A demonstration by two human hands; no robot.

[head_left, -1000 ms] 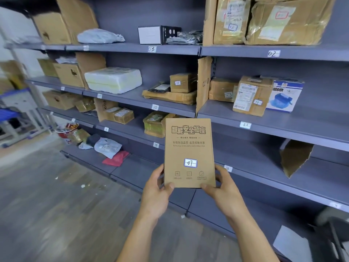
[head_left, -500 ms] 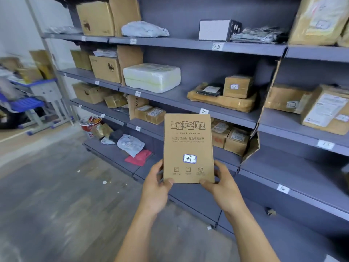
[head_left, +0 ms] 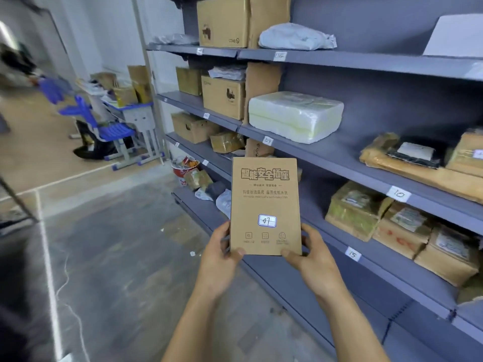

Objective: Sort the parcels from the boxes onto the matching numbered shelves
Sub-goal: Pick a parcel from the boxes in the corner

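Your left hand is pinching the lower left corner of the flat brown parcel, with the thumb lying on its front and the fingers curling behind. Your right hand is gripping the lower right corner in the same way. Between them you are holding the parcel upright in the air, in front of the grey shelves. Its printed face is pointing toward you and its white sticker is reading 07.

Behind the parcel, the shelf edges are carrying number tags: 09 just above it, 10 off to the right and 15 lower right. A white wrapped bundle is sitting on the shelf tagged 09. Taped brown parcels are lying on the shelf tagged 15. Well apart to the left, a blue chair is standing beside a bench.
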